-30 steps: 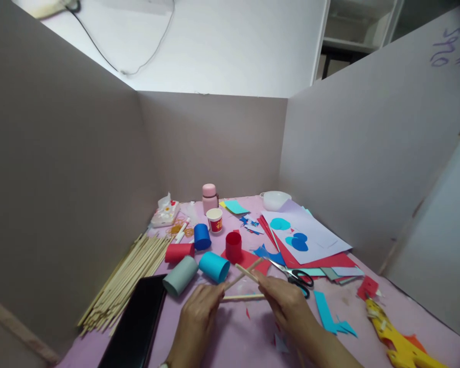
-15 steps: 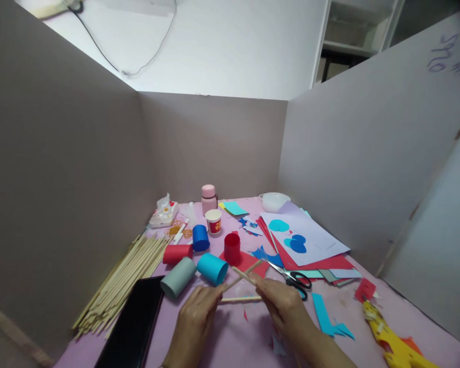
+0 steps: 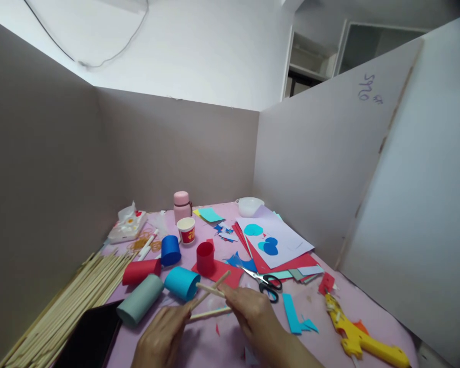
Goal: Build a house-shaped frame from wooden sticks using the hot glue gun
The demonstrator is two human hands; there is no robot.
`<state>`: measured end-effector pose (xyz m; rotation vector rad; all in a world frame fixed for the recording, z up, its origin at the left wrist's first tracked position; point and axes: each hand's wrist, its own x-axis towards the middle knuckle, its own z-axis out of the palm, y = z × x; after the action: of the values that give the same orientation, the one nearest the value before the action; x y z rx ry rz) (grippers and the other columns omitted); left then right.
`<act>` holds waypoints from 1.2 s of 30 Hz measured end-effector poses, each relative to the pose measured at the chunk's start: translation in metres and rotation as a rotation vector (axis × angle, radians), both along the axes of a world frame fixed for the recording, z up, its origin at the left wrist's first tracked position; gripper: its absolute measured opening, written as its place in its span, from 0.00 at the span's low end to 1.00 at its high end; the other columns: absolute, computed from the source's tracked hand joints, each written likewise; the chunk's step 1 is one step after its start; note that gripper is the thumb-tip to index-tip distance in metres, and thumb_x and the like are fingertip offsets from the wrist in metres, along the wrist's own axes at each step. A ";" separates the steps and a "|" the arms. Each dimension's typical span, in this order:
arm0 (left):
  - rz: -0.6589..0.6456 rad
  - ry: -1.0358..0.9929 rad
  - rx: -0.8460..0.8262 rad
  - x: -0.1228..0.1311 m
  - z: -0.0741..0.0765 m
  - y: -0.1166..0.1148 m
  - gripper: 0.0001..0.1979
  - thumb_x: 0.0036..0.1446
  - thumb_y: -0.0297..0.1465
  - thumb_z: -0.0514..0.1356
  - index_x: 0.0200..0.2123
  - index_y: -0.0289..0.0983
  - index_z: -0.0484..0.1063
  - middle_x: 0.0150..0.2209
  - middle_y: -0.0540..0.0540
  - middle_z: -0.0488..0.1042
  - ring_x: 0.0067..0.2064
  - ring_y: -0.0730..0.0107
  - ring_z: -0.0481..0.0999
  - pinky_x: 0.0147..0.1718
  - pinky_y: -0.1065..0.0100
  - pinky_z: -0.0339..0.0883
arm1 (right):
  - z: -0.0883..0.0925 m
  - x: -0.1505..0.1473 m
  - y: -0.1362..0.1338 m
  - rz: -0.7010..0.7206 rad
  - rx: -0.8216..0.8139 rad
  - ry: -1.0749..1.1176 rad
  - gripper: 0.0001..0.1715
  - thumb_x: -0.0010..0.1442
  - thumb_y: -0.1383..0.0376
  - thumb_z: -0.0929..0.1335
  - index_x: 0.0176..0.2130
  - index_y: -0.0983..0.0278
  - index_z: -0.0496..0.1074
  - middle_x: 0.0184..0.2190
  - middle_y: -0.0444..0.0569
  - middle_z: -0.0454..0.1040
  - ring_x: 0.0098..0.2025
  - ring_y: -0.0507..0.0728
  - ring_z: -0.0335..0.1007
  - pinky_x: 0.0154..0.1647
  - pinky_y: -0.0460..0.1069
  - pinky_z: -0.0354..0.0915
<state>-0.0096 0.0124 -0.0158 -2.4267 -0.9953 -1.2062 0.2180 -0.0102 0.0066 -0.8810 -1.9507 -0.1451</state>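
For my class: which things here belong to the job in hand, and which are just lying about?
Job in hand:
left hand and right hand
three sticks held between them
stick pile, probably

Seemingly just lying about:
cup
bottle
tissues
bowl
scissors
glue gun

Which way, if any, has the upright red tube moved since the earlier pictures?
No: the red tube stands in the same place against the flat red paper on the pink tabletop. Only the view shifted.

Stick bundle (image 3: 72,309), lower left; 3 sticks (image 3: 209,289) between left hand (image 3: 161,329) and right hand (image 3: 253,309), bottom centre; glue gun (image 3: 351,337) right of scissors (image 3: 261,279), lower right.
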 end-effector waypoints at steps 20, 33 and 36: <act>-0.010 -0.048 -0.072 0.004 0.007 -0.010 0.15 0.64 0.36 0.49 0.48 0.43 0.71 0.37 0.46 0.79 0.37 0.68 0.78 0.34 0.73 0.72 | 0.001 0.000 -0.004 0.019 -0.036 -0.022 0.21 0.66 0.68 0.56 0.55 0.62 0.66 0.34 0.52 0.81 0.31 0.57 0.77 0.30 0.48 0.70; 0.026 -0.266 -0.064 0.008 0.012 -0.033 0.11 0.62 0.26 0.51 0.47 0.38 0.68 0.36 0.44 0.76 0.38 0.66 0.76 0.38 0.67 0.70 | 0.003 0.013 -0.028 0.034 -0.207 0.404 0.20 0.63 0.67 0.62 0.54 0.58 0.66 0.34 0.49 0.78 0.28 0.53 0.74 0.29 0.45 0.71; 0.026 -0.318 -0.061 0.012 0.017 -0.045 0.11 0.63 0.26 0.49 0.45 0.39 0.67 0.33 0.46 0.75 0.36 0.67 0.75 0.36 0.68 0.69 | 0.008 0.002 -0.038 0.061 -0.404 0.756 0.14 0.61 0.59 0.65 0.47 0.58 0.70 0.29 0.47 0.77 0.23 0.52 0.70 0.25 0.45 0.70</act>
<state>0.0022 -0.0325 0.0015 -2.3024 -1.1586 -1.6097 0.2202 -0.0487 0.0147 -0.9501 -1.2980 0.5630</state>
